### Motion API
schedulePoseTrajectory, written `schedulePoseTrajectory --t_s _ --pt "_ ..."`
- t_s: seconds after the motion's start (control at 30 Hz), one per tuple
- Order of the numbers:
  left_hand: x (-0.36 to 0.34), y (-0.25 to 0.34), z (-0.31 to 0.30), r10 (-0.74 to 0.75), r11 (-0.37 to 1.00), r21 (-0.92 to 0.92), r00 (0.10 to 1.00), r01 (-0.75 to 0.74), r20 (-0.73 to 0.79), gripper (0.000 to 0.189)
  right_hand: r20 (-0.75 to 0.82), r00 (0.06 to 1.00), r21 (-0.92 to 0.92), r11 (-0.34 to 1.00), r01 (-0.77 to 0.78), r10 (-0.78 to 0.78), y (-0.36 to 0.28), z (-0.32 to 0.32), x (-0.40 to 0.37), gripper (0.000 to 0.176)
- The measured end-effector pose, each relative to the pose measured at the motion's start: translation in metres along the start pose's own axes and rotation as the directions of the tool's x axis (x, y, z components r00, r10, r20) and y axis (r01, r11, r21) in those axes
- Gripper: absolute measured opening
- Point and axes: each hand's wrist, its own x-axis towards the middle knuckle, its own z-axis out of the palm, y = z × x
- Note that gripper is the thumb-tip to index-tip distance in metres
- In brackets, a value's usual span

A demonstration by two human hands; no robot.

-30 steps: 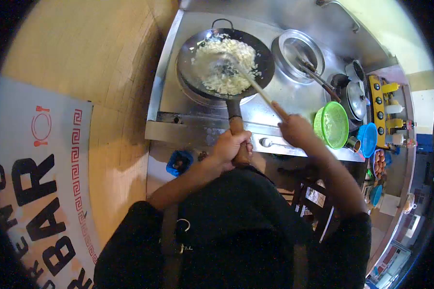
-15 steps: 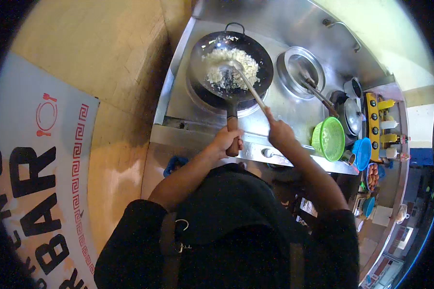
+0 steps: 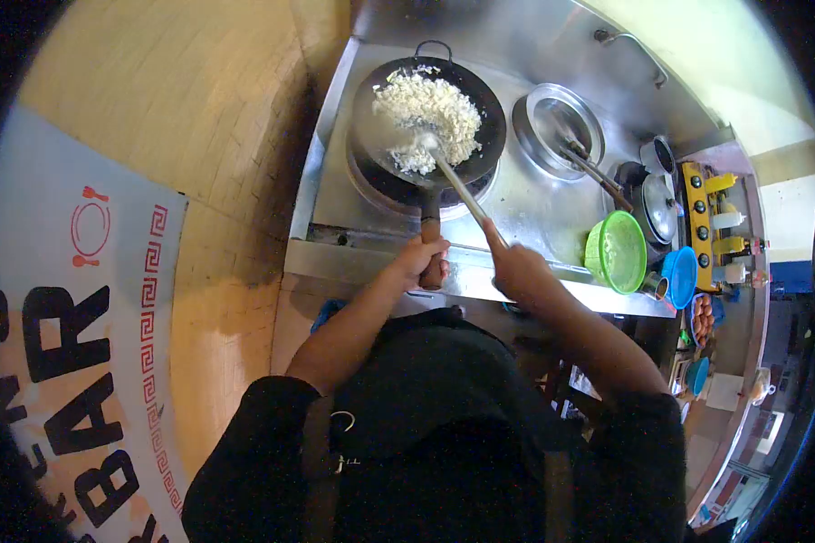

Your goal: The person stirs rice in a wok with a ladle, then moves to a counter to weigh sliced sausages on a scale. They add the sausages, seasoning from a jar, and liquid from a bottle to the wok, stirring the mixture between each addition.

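Note:
A dark wok (image 3: 489, 136) sits tilted over the burner, holding a heap of white rice (image 3: 439, 100). My left hand (image 3: 419, 257) is wrapped round the wok's brown wooden handle (image 3: 432, 276). In my right hand (image 3: 518, 269) is the handle end of a long ladle (image 3: 460, 188). The ladle's head rests in the rice on the near side of the wok, partly covered by grains and steam.
Right of the wok stands a round metal pan (image 3: 522, 127) with utensils in it. Farther right are a green basket (image 3: 590, 258), a lidded pot (image 3: 659, 208), a blue bowl (image 3: 684, 269) and several sauce bottles (image 3: 726, 220). A tap (image 3: 634, 41) juts from the back wall.
The ladle's head has come nearer to me, down the wok, and my right hand has lowered slightly. The rice has shifted and spread up the far side. My left hand keeps its grip.

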Motion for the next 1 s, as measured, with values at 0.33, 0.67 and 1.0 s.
schedulePoseTrajectory --t_s 0.33,0.67,1.0 --pt "-0.031 0.013 0.049 -0.025 0.968 -0.248 0.998 0.039 0.061 0.011 -0.079 0.997 -0.189 0.982 -0.018 0.003 0.053 -0.034 -0.045 0.075" --pt "-0.012 0.002 0.02 0.015 0.986 -0.167 1.0 -0.015 -0.003 0.012 -0.095 0.995 0.049 0.998 0.029 -0.024 0.031 0.003 0.037 0.079" --pt "-0.027 0.011 0.051 -0.008 0.972 -0.237 1.0 0.009 0.004 0.015 -0.309 0.95 0.145 0.989 -0.006 0.051 0.067 0.002 0.025 0.072"
